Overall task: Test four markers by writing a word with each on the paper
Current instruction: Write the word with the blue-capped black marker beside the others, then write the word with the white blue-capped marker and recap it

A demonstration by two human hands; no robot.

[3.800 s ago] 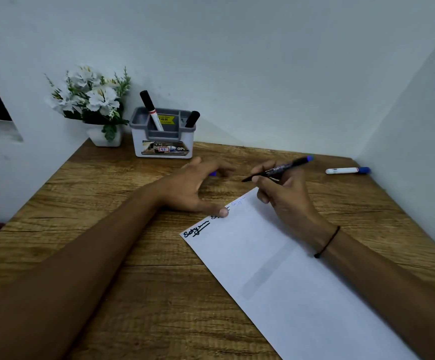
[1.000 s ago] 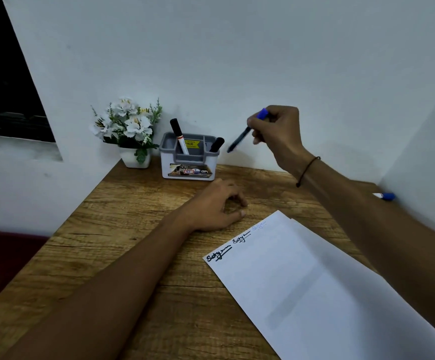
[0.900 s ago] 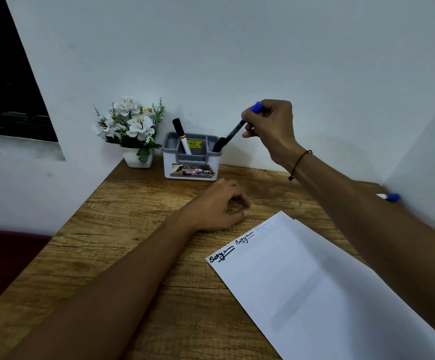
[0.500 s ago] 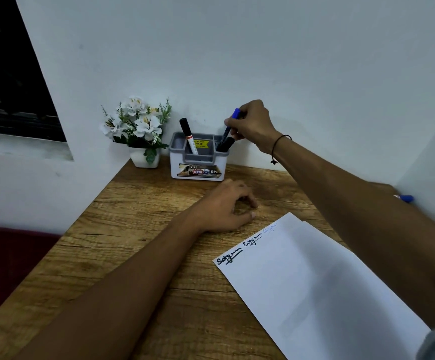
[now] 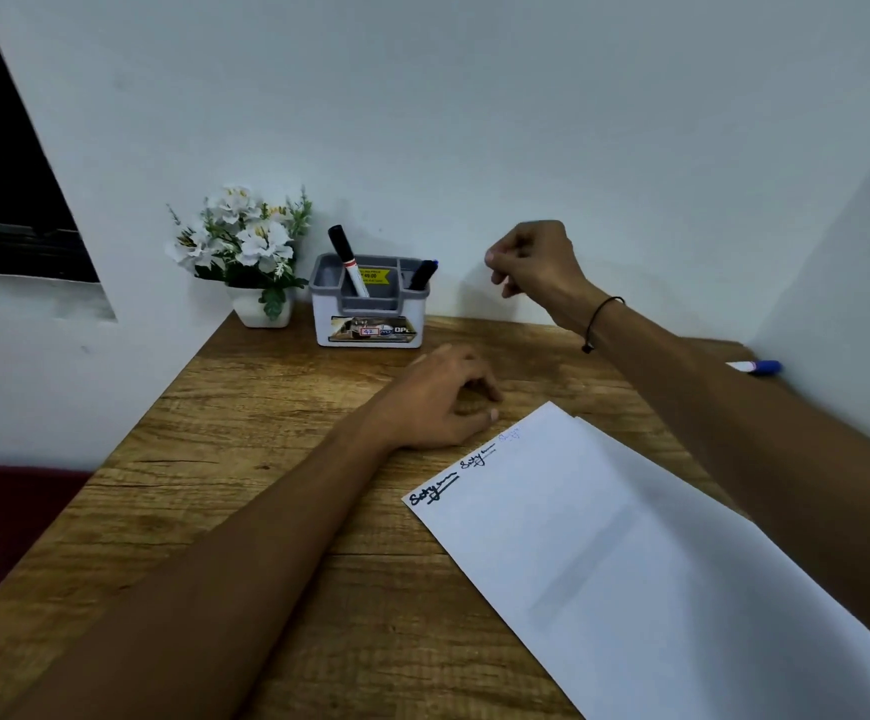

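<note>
Blue-tipped marker (image 5: 424,273) now in "OPE"-labelled holder (image 5: 370,324)

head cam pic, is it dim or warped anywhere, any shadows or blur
Head view: dim, bluish light; wide-angle bending slants the window edge and right wall. A soft grey shadow band crosses the paper. The third written word is too faint to read. The right hand looks slightly soft.

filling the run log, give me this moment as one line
right hand: empty, raised beside holder | left hand: resting on desk | paper: three words
</note>
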